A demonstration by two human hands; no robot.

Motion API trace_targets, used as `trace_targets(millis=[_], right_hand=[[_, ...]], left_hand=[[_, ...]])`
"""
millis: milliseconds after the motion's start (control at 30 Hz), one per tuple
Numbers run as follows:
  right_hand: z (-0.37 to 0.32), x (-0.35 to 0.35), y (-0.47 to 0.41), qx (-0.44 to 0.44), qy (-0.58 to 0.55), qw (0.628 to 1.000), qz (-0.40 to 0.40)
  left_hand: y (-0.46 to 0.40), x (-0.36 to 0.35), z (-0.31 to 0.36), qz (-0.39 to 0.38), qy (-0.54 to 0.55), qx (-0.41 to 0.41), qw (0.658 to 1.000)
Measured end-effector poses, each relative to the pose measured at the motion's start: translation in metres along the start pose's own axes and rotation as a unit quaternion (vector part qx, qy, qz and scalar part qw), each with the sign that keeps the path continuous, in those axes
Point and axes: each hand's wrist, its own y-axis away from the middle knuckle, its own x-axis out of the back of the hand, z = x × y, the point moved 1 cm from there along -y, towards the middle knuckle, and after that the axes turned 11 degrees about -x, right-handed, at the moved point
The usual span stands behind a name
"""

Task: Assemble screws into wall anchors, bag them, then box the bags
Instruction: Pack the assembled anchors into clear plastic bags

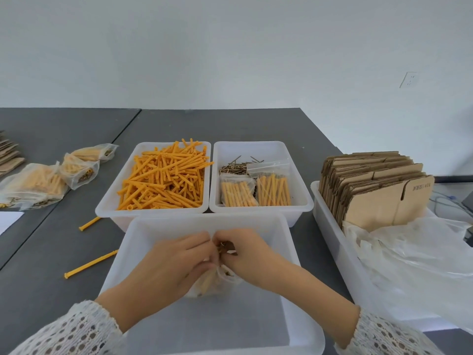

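Note:
Both hands meet over a white plastic tray (289, 298) in front of me. My left hand (174, 262) and my right hand (245, 252) pinch the top of a small clear bag (215, 283) that holds orange anchors with screw heads showing at its mouth. Behind it, one white tray (107, 201) is heaped with loose orange wall anchors (163, 175). The tray to its right (302, 198) holds loose screws (235, 166) and two filled bags (256, 190).
Two loose anchors (89, 263) lie on the grey table left of the front tray. Several filled bags (51, 175) sit at the far left. A white bin (330, 226) on the right holds flat cardboard boxes (378, 190) and clear plastic sheeting (414, 265).

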Motion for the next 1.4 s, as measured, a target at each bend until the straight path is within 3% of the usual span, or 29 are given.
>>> trace_targets(millis=[167,300,467,633,733,833,933,1033,1067,1133,1200,1400], right_hand=[[-0.020,0.041,-0.003,0.030,-0.059,0.997,0.030],[-0.036,0.065,-0.003,0.052,-0.029,0.998,0.030],[-0.041,0.069,0.006,0.044,0.087,0.995,-0.017],[-0.038,0.083,0.019,0.070,0.053,0.993,0.084],[-0.029,0.090,0.020,0.064,0.100,0.990,0.082],[-0.021,0.095,0.012,0.040,0.106,0.993,0.045],[-0.019,0.095,0.005,0.045,0.113,0.992,0.031],[-0.009,0.076,0.003,0.041,0.172,0.984,0.021],[-0.004,0.067,0.004,0.043,0.183,0.982,0.024],[0.002,0.054,0.007,0.058,0.182,0.981,0.033],[0.002,0.049,0.010,0.074,0.179,0.980,0.038],[-0.010,0.058,0.012,0.112,0.168,0.979,0.039]], left_hand=[[-0.015,0.008,0.002,0.164,0.131,0.130,0.969],[-0.031,0.022,0.000,0.271,0.209,0.141,0.929],[-0.037,0.025,-0.001,0.288,0.300,0.127,0.901],[-0.035,0.030,-0.002,0.315,0.326,0.147,0.879],[-0.036,0.039,-0.003,0.320,0.382,0.152,0.854],[-0.037,0.046,-0.004,0.280,0.445,0.121,0.842],[-0.034,0.050,-0.010,0.176,0.492,0.127,0.843],[-0.023,0.048,-0.017,-0.025,0.312,0.151,0.938],[-0.018,0.045,-0.017,-0.105,0.231,0.164,0.953],[-0.009,0.039,-0.012,-0.208,0.156,0.177,0.949],[-0.007,0.036,-0.005,-0.225,0.128,0.167,0.951],[-0.008,0.056,-0.003,-0.154,0.013,0.102,0.983]])
